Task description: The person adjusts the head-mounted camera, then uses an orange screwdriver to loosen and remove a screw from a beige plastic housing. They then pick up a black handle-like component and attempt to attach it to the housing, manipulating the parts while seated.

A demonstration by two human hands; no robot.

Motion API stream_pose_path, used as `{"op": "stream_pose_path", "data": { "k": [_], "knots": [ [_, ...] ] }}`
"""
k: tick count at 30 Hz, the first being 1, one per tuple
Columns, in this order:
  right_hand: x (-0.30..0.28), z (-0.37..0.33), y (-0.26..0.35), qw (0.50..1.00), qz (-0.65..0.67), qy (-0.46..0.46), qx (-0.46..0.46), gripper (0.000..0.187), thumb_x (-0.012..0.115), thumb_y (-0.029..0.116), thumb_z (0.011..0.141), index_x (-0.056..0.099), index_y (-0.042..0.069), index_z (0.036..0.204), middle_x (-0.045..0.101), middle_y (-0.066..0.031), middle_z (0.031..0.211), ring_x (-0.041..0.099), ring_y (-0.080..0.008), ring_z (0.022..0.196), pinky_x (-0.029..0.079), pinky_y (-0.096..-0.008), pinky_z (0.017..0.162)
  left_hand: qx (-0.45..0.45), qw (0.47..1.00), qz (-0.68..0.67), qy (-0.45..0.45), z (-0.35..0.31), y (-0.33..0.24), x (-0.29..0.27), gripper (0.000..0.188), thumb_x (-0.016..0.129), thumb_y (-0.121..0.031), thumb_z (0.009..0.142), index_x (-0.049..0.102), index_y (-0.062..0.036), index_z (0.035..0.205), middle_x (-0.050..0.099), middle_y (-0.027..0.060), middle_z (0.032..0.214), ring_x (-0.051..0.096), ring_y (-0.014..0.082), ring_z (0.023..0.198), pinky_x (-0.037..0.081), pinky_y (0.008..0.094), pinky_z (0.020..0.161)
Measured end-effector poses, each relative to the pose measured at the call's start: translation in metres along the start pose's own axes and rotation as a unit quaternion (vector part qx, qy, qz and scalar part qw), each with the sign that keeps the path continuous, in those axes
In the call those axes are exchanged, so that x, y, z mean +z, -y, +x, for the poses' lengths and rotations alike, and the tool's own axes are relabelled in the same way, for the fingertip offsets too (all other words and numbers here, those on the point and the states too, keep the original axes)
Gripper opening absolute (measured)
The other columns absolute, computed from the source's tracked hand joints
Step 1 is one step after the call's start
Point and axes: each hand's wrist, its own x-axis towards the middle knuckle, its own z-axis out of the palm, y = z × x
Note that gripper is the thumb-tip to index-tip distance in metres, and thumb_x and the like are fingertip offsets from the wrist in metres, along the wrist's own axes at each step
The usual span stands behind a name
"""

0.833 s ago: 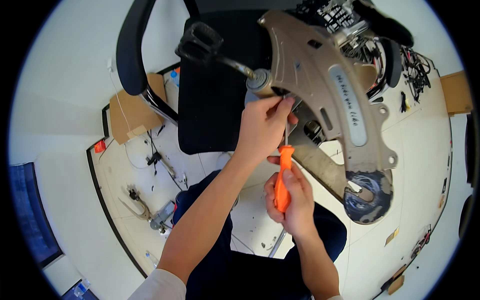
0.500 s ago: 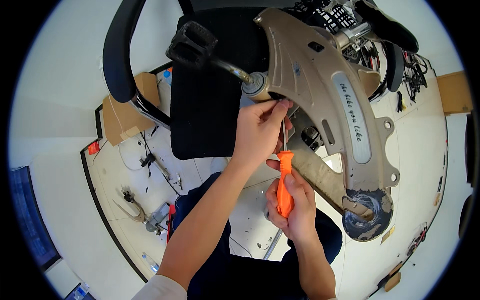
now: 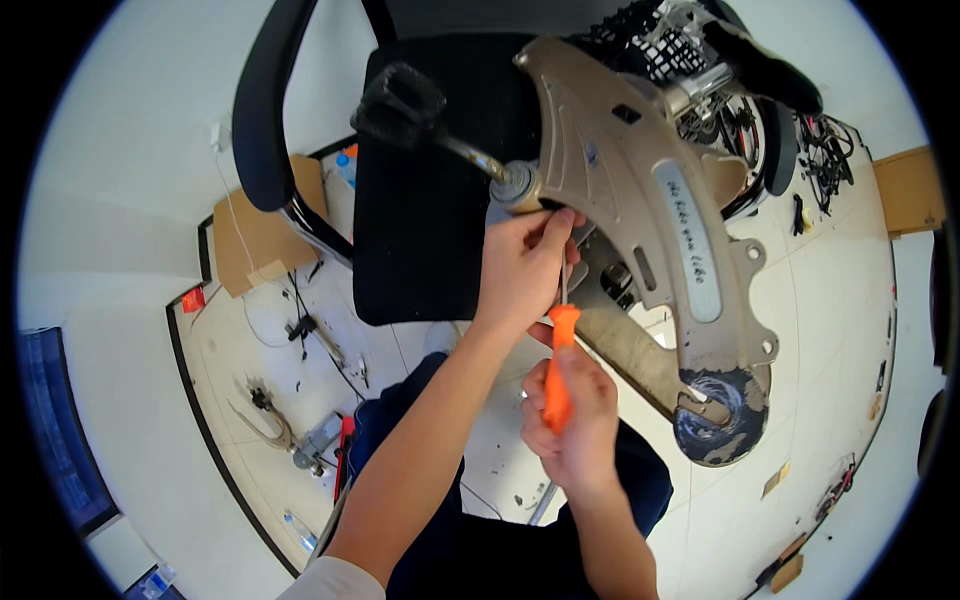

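Observation:
A tan bicycle frame (image 3: 625,185), scuffed dark at its near right end, rests across a black office chair. At its bottom bracket, a crank arm (image 3: 470,152) leads to a black pedal (image 3: 400,108). My right hand (image 3: 588,425) is wrapped around the orange handle of a screwdriver (image 3: 563,335), whose shaft points up toward the frame. Just below the bottom bracket, my left hand (image 3: 518,265) is closed, thumb and fingers pinched around the shaft's upper end. Those fingers hide the tip and whatever it meets.
The chair's seat (image 3: 425,255) and armrest (image 3: 265,110) lie to the left. Beyond them stands a cardboard box (image 3: 265,225). Loose bike parts (image 3: 315,440) and cables lie on the left floor. More black parts (image 3: 825,165) are heaped at the far right.
The view has shifted slightly, so the frame and chair sit a little differently. My right hand is smeared by motion around the handle. My left hand keeps its pinch below the bottom bracket.

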Motion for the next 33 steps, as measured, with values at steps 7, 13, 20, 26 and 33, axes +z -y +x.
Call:
{"op": "stream_pose_path", "data": {
  "k": [7, 13, 20, 26, 33],
  "knots": [
    [0.003, -0.027, 0.019, 0.998, 0.010, -0.058, -0.020, 0.043, 0.046, 0.025, 0.097, 0.050, -0.003, 0.130, 0.052, -0.0054, 0.071, 0.030, -0.0077, 0.038, 0.024, -0.0232, 0.035, 0.020, 0.999, 0.011, -0.046, -0.020, -0.017, 0.018, 0.022, 0.062, -0.015, 0.094, 0.069, 0.0061, 0.094, 0.064, 0.0068, 0.068, 0.058, 0.0105, 0.050, 0.043, 0.0238, 0.042],
    [-0.006, -0.032, 0.039, 0.965, 0.250, -0.065, 0.046, 0.051, 0.040, 0.031, 0.096, 0.045, -0.002, 0.135, 0.054, -0.0071, 0.074, 0.032, -0.0110, 0.044, 0.027, -0.0232, 0.038, -0.005, 0.997, -0.013, -0.071, -0.002, -0.016, 0.026, 0.020, 0.064, -0.012, 0.092, 0.069, 0.0074, 0.092, 0.065, 0.0078, 0.068, 0.061, 0.0123, 0.050, 0.042, 0.0240, 0.037],
    [-0.015, -0.021, 0.041, 0.999, 0.044, -0.027, -0.008, 0.059, 0.030, 0.051, 0.102, 0.048, -0.001, 0.126, 0.037, 0.0002, 0.054, 0.019, -0.0077, 0.034, 0.019, -0.0246, 0.031, -0.013, 0.992, -0.016, -0.122, 0.015, -0.016, 0.041, 0.020, 0.062, -0.011, 0.092, 0.068, 0.0071, 0.085, 0.065, 0.0080, 0.067, 0.060, 0.0118, 0.048, 0.041, 0.0246, 0.038],
    [-0.013, -0.032, 0.036, 0.993, -0.040, -0.088, -0.064, 0.043, 0.041, 0.031, 0.103, 0.049, -0.005, 0.124, 0.039, 0.0012, 0.057, 0.027, -0.0053, 0.036, 0.023, -0.0214, 0.033, 0.023, 0.992, -0.022, -0.123, -0.001, -0.012, 0.053, 0.021, 0.059, -0.012, 0.094, 0.067, 0.0068, 0.087, 0.065, 0.0081, 0.069, 0.060, 0.0126, 0.049, 0.044, 0.0255, 0.041],
    [-0.043, -0.052, 0.028, 0.928, -0.205, -0.144, -0.275, 0.035, 0.059, 0.005, 0.094, 0.051, -0.003, 0.126, 0.053, 0.0019, 0.072, 0.041, -0.0026, 0.049, 0.034, -0.0202, 0.044, 0.013, 0.994, 0.038, -0.102, -0.034, -0.022, 0.087, 0.021, 0.060, -0.011, 0.093, 0.066, 0.0080, 0.092, 0.065, 0.0087, 0.071, 0.063, 0.0139, 0.053, 0.050, 0.0258, 0.047]
  ]
}}
